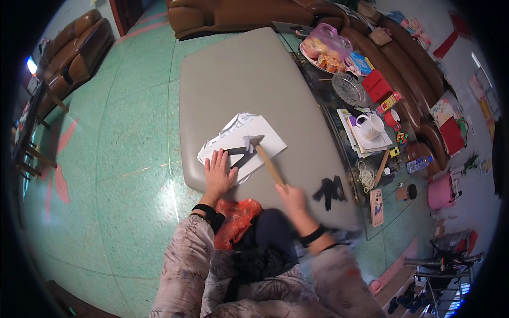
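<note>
My right hand, slightly blurred, is closed round the wooden handle of a hammer. The hammer's metal head is over a black strap folded into a V, next to a small pale grey piece that I cannot make out. With fingers stretched out and apart, my left hand lies flat, its fingertips touching the strap's near ends. Beneath all this is a stack of white paper on a grey padded bench. Several black strips lie to the right of the hammer.
An orange-red plastic bag rests by my lap. Along the right stands a dark glass table with a white mug, a glass bowl, a phone and a bottle. Brown sofas stand beyond.
</note>
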The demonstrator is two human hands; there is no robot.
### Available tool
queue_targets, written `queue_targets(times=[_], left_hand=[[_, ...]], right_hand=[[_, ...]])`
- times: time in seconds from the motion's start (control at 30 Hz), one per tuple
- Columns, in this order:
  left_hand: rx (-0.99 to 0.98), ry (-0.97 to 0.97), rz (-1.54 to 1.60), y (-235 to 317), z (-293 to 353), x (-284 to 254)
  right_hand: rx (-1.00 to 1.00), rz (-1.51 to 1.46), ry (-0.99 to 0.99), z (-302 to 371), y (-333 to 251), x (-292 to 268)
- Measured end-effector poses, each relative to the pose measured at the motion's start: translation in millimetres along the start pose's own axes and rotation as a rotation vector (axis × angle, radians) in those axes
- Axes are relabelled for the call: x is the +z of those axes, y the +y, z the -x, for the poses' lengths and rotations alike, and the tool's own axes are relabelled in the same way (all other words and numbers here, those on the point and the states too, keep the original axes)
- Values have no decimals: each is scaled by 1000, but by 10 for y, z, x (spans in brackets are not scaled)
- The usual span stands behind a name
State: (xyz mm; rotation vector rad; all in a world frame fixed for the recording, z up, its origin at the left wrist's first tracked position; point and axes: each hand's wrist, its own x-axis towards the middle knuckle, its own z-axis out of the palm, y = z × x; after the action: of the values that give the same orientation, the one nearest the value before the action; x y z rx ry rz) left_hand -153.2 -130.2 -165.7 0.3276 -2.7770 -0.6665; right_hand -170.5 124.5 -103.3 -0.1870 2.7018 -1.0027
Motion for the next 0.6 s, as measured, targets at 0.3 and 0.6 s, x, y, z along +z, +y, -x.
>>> queue_targets(times=[0.3,0.6], left_hand=[[-8,-78,-29,-22,-32,43],[38,-76,-37,-87,-15,109]], right_hand=[[-115,-46,14,105,232,215],[-138,17,-65,147,327,254]])
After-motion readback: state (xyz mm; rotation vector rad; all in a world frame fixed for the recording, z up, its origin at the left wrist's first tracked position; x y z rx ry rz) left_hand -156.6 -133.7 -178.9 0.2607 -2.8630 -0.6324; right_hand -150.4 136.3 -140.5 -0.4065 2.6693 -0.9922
